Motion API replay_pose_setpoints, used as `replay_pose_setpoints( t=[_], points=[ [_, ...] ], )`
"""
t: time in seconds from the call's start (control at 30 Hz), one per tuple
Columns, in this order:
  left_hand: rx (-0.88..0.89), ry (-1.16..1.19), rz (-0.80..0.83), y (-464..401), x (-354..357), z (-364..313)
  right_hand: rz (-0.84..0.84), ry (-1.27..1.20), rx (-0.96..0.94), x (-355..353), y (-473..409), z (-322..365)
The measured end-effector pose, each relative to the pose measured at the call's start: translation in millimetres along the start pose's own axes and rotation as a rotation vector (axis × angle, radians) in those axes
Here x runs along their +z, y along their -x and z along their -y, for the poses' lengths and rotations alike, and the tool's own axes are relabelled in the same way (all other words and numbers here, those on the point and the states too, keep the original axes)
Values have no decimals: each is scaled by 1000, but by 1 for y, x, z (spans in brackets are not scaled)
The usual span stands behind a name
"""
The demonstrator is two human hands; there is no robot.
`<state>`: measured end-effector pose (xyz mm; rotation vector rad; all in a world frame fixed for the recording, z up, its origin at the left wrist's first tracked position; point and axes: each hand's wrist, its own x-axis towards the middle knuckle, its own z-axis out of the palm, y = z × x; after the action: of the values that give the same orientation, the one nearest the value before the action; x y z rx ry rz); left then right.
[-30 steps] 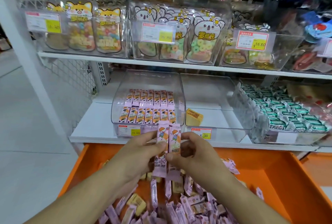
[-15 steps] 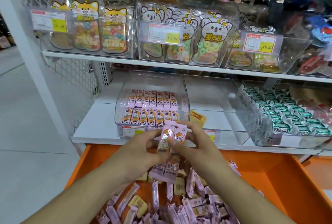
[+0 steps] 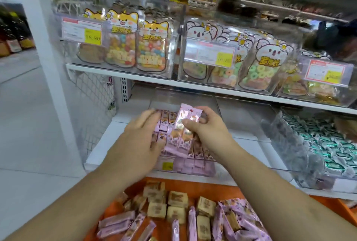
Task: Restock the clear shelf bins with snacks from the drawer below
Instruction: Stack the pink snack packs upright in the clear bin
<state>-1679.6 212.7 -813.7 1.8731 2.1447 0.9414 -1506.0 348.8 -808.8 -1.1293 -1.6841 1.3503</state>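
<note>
Both hands have risen from above the orange drawer [image 3: 326, 205] and now reach into the clear shelf bin [image 3: 195, 169] on the lower shelf, carrying the pink snack bars [image 3: 181, 134] that half a second ago were held in front of the bin's price tag. The right hand [image 3: 207, 126] pinches the small bundle of bars between thumb and curled fingers, the wrappers standing tilted over the rows of matching pink bars already laid in the bin. The left hand [image 3: 139, 140] lies flat with its fingers nearly straight, resting against the left side of the bundle and over the stocked rows; it grips nothing that can be seen. Below the shelf edge, the drawer holds loose pink bars [image 3: 193, 225] and tan square snack packs [image 3: 177, 199] in a jumble. To the right of the bin sits another clear bin [image 3: 243, 119], and beyond it a bin of green-wrapped snacks [image 3: 332, 150]. On the upper shelf [image 3: 123, 72], clear bins hold animal-shaped bags of coloured candy rings [image 3: 260, 67] behind yellow price tags [image 3: 224, 59].
</note>
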Motion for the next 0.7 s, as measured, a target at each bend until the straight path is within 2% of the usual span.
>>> replay_pose_setpoints(
  t=[0.1,0.23,0.43,0.53,0.7],
  points=[
    [-105,-58,84,-10,9,27,-19,101,40,22,-53,-3],
    [-143,-21,184,-9,19,38,14,189,87,51,-97,-6],
    [-135,-3,197,-6,18,43,-1,333,107,76,-128,-16],
    [-131,-13,202,-7,18,44,46,400,120,79,-133,-20],
    [-134,-39,205,-6,18,39,79,476,7,71,-116,-26]
  ],
)
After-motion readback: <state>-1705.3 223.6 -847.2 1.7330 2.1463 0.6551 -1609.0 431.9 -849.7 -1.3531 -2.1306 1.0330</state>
